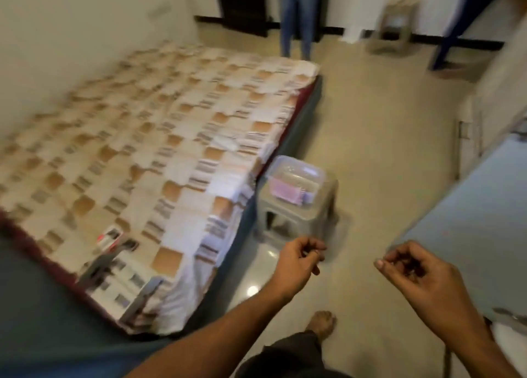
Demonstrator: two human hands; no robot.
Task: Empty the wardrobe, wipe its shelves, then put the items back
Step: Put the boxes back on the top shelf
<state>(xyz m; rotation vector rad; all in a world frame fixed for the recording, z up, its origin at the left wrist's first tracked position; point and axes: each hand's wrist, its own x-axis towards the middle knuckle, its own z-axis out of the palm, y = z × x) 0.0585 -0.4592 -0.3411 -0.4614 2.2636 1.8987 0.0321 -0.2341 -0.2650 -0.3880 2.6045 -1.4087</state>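
Note:
My left hand (299, 259) and my right hand (410, 266) hover over the floor with fingers loosely curled, and neither holds anything. Ahead of the left hand a clear lidded plastic box (296, 185) with pink and purple contents sits on a grey plastic stool (281, 220). The stool stands beside a bed covered by a beige patterned sheet (159, 138). A light blue panel (470, 220), perhaps the wardrobe door, fills the right side. The whole frame is blurred by motion.
A small red and white item (109, 239) lies on the bed near its foot. A person in jeans (296, 18) stands at the far end of the room, with a second plastic stool (395, 24) by the wall. My bare foot (320, 325) is on the tiled floor.

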